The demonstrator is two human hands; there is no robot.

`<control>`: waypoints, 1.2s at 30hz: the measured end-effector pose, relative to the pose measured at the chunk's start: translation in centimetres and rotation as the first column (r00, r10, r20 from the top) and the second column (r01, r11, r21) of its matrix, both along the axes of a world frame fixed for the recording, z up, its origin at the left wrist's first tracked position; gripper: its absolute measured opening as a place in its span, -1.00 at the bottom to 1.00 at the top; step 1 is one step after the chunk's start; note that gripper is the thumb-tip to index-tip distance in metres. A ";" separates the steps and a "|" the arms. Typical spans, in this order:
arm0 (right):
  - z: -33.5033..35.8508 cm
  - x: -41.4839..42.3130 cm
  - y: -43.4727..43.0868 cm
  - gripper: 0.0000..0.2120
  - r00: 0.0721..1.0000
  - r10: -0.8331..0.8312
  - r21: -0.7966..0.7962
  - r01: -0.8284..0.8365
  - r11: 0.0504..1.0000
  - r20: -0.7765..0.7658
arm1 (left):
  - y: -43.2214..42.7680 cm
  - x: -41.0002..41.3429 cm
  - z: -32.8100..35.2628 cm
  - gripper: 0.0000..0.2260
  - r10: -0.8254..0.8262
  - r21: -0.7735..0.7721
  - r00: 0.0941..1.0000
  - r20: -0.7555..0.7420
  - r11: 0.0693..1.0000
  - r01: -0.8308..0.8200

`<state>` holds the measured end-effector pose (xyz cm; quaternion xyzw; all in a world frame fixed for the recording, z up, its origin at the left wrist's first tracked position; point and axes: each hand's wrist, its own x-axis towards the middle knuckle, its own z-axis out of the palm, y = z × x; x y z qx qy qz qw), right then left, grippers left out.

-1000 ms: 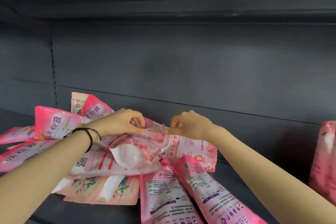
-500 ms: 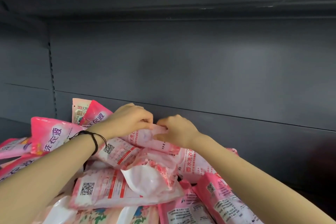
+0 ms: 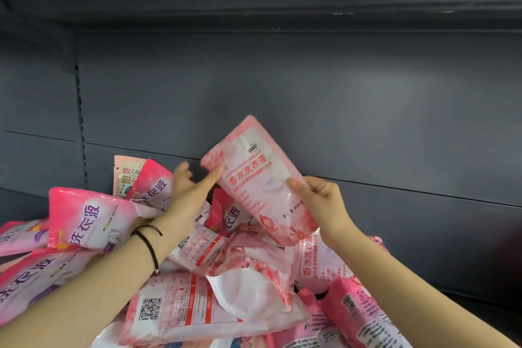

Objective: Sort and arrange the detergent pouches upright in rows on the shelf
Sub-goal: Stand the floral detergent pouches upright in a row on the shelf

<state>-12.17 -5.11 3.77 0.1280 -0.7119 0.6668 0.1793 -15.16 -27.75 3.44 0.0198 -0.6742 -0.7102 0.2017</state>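
Fingers (image 3: 295,186) of the right hand (image 3: 324,203) pinch a pale pouch (image 3: 254,178) above the heap (image 3: 197,305), the left hand (image 3: 186,198) outstretched against it; next it likely needs standing upright on the shelf (image 3: 367,121).

Both bare forearms reach in from the lower corners and converge toward the middle. The right hand (image 3: 320,200) grips the right edge of a tilted pale pink pouch (image 3: 254,178), with the thumb laid across its front and the other fingers hidden behind it. The left hand (image 3: 192,195) is spread with straight fingers; one outstretched tip touches the pouch's upper left corner, while the rest point away, blurred. A black band (image 3: 149,243) circles the left wrist
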 end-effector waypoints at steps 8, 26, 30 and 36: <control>-0.3 2.7 0.1 -0.82 0.999 0.002 -0.144 0.003 0.990 0.034 | 3.6 0.5 1.8 -0.76 -0.502 0.267 0.839 -0.211 0.796 0.543; 1.6 18.1 15.1 -0.80 0.946 -0.167 -0.264 0.092 0.960 -0.278 | 21.6 17.4 4.3 -0.71 -0.389 -0.098 0.825 -0.411 0.918 0.384; 0.1 23.7 21.0 -0.80 0.935 -0.218 -0.236 0.153 0.960 -0.281 | 28.0 22.6 2.1 -0.64 -0.377 -0.043 0.829 -0.414 0.917 0.396; -1.9 30.0 27.7 -0.80 0.945 -0.292 -0.259 0.247 0.934 -0.150 | 35.4 28.3 -0.5 -0.76 -0.445 0.053 0.835 -0.324 0.872 0.486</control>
